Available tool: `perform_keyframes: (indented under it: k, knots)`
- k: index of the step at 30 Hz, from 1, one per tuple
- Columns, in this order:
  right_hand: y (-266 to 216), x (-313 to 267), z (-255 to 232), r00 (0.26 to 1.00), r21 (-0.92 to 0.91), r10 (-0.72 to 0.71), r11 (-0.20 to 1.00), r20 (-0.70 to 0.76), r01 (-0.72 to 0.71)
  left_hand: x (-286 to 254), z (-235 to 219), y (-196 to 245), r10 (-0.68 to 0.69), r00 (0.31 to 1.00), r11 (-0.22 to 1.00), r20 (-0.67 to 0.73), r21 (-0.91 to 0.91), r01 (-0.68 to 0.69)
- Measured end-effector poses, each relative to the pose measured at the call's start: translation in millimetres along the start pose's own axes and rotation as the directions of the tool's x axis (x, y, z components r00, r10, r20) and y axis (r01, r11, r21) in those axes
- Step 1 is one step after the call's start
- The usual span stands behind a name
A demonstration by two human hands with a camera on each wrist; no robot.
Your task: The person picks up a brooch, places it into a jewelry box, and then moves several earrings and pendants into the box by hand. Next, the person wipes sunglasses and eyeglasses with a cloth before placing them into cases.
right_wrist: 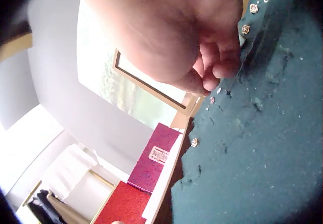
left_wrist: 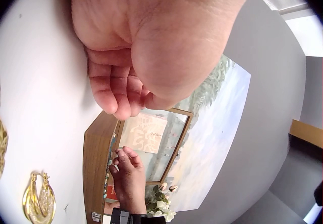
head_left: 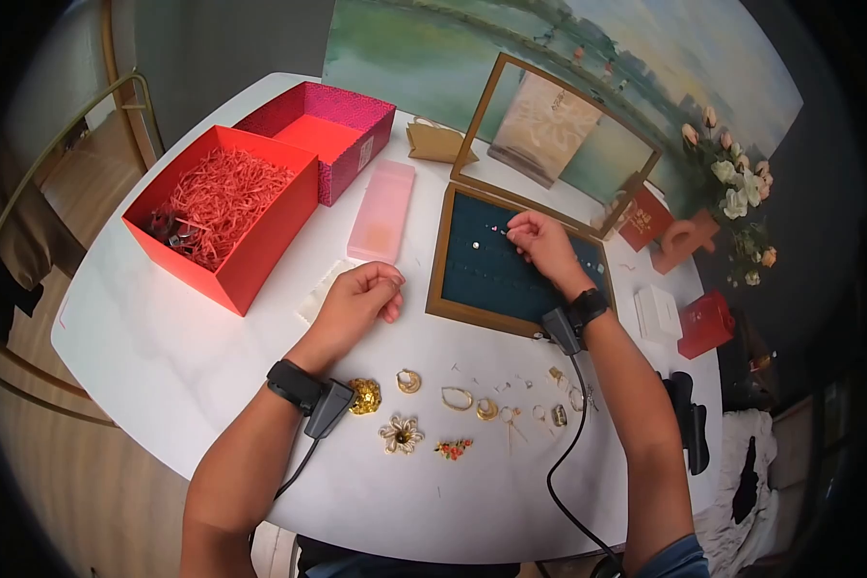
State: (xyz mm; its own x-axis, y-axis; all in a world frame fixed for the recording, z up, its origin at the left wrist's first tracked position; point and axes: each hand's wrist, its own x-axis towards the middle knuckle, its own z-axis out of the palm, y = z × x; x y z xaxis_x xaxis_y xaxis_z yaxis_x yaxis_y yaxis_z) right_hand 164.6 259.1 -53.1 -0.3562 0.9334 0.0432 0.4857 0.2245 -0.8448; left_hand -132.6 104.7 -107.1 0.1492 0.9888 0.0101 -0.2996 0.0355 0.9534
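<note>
My right hand point(head_left: 546, 252) is over the dark green velvet of a wooden jewelry box point(head_left: 443, 310) with its glass lid point(head_left: 485, 106) raised. Thumb and fingertips come together right at the velvet, close to a few tiny stud earrings point(right_wrist: 212, 100); I cannot tell whether something small is pinched between them. Another stud point(right_wrist: 195, 142) sits in the velvet toward one side. My left hand point(head_left: 354, 303) rests on the white table in front of the box, its fingers loosely curled with nothing in them. Under its wrist lies a gold hoop earring point(left_wrist: 38, 204).
Gold hoops, a flower brooch point(head_left: 401, 434), a red-stoned brooch point(head_left: 454, 449) and several small pieces lie along the table's near side. A pink case point(head_left: 382, 207) and a red box point(head_left: 279, 246) with shredded paper stand left. At right are a white box point(head_left: 657, 314) and flowers point(head_left: 737, 197).
</note>
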Motion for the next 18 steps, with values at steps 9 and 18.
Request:
perform_keyframes:
  k: [9,18]
  knots:
    - [-90,-106,60,0.865,-0.260,-0.028,0.949,0.500,0.181,1,0,0,0.006,1.000,1.000,-0.001,0.018,-0.006]
    - [-87,-111,77,0.866,-0.269,-0.149,0.913,0.478,0.306,2,-3,-5,0.027,1.000,1.000,0.011,-0.005,-0.027]
